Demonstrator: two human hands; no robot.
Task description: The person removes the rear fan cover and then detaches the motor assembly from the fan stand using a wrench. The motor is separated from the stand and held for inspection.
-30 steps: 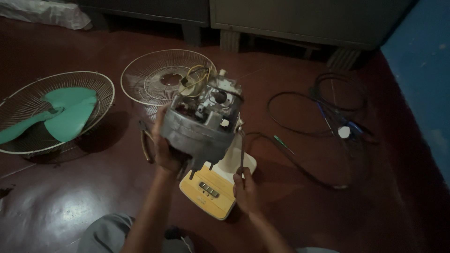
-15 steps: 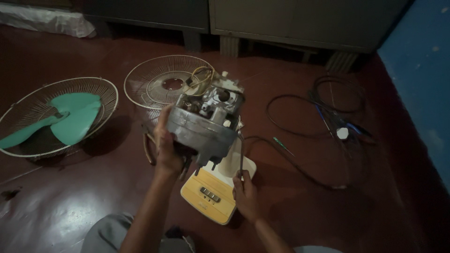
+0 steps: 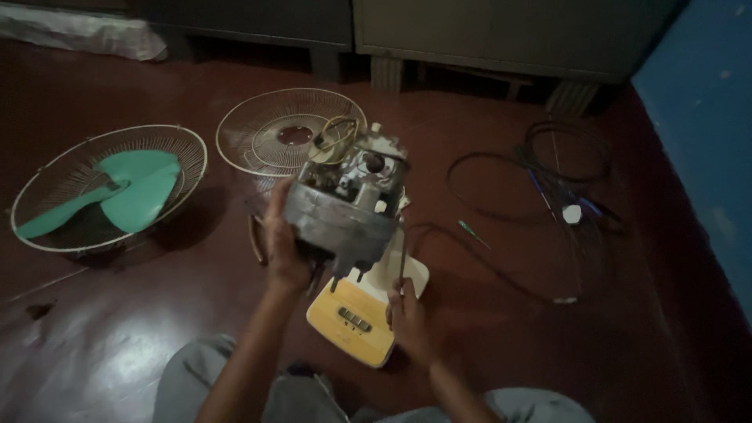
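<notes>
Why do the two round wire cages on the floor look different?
The left wire cage holds the green fan blade; the middle wire cage holds no blade and shows a small hub ring. The left one lies clear; the middle one is partly hidden behind the held motor. Both are round, pale wire.

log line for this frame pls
left hand: grips grey fan motor, raised | right hand: holds thin rod over yellow fan base | floor: green blade in grille, second grille, cables

packages: pale plastic bag (image 3: 82, 31) | place: floor, far left, by cabinet | labels, screens: none
</notes>
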